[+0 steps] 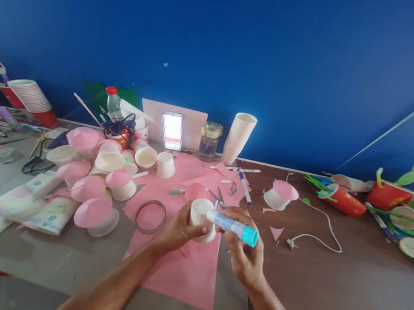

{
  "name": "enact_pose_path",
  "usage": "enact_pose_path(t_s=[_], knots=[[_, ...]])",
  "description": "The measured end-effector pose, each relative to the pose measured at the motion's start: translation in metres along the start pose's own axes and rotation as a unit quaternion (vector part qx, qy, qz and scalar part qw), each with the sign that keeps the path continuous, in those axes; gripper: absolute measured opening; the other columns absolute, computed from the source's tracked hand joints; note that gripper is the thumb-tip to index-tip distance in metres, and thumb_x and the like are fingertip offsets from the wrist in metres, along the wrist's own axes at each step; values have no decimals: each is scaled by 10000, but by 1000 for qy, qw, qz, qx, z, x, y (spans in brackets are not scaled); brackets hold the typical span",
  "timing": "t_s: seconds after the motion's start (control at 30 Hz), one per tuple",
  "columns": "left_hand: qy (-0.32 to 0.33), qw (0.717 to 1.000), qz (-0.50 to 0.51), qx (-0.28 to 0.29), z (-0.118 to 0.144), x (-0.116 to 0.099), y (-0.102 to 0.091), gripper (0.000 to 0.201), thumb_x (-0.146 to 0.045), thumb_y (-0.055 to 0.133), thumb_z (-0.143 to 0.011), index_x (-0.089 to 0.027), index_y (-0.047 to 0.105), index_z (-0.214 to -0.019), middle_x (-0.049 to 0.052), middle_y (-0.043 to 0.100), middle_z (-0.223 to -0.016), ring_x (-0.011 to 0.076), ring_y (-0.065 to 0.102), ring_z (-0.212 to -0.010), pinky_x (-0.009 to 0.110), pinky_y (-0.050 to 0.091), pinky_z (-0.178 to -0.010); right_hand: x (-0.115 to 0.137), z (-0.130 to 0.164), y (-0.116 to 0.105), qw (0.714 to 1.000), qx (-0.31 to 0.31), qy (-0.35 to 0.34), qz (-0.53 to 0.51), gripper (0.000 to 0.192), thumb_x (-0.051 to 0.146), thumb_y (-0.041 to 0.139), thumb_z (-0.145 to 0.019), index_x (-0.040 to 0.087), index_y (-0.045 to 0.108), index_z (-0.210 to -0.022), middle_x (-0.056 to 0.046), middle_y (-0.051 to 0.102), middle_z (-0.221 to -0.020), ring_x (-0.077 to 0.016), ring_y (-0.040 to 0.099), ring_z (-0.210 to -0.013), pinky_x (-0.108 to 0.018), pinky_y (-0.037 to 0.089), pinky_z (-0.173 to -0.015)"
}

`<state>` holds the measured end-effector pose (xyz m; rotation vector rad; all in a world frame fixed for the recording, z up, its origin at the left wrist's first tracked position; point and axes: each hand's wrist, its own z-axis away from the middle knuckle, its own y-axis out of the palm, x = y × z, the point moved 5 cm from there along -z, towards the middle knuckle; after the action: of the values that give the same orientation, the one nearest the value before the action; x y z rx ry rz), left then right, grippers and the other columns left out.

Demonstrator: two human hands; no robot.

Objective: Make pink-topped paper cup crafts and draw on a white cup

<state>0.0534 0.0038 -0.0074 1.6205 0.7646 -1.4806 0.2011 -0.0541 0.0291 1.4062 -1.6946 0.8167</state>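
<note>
Pale blue runs along the glue stick [232,227], with a flash of bright turquoise at its end! White for the held cup [199,210], white on the cup stack [238,139] too. And pink, pink all over: the sheet [184,282], the discs [93,211]. The surface [62,268] splits grey and brown, solid blue wall [228,36] behind. Red cups [387,196] marked in yellow, vivid green leaves [410,177]; green print on a white packet [54,216].

A phone [172,130] stands left of the glass jar [209,143]; farther left is a red-capped bottle [113,101]. Well right of the jar lie a white cable [290,243] and red cups [387,195]. Behind the jar rises a blue wall [226,46].
</note>
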Motion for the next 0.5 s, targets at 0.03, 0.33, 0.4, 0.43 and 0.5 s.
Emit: enact_pose_path(t_s=[0.03,0.33,0.4,0.43,0.5], knots=[[11,1000,-24,-15,0,0,-1,527,-402,773,-693,-162,534,-1097,74,628,-988,219,573,-898,316,451,-751,1,0,-1,1000,-7,0,-7,209,338,586,-875,226,625,-1047,-90,647,-1013,-211,638,-783,-391,524,-735],[153,950,-257,-91,2,-2,-7,503,-224,738,-700,-209,509,-1148,85,538,-1112,253,525,-1015,380,438,-873,1,-1,-1,999,-27,13,-19,184,353,559,-901,217,616,-1010,-79,657,-942,-176,616,-675,-308,492,-569],[174,935,-294,-91,2,-1,-7,536,-220,732,-704,-213,486,-1180,95,529,-1138,263,522,-1038,400,441,-888,0,-1,-2,999,-40,1,7,174,349,558,-899,222,622,-999,-76,664,-920,-193,629,-713,-337,512,-634],[182,929,-309,-91,2,0,-7,552,-226,729,-711,-213,470,-1198,102,523,-1152,267,522,-1049,411,443,-894,0,-1,-2,999,-44,-3,19,171,347,561,-896,222,625,-992,-76,666,-912,-205,635,-744,-357,517,-678],[197,916,-337,-92,3,1,-7,569,-248,721,-731,-211,443,-1226,117,515,-1167,273,522,-1063,428,450,-896,-1,-2,-2,998,-38,-11,47,164,339,565,-888,219,630,-977,-79,665,-900,-224,635,-799,-387,515,-742]])
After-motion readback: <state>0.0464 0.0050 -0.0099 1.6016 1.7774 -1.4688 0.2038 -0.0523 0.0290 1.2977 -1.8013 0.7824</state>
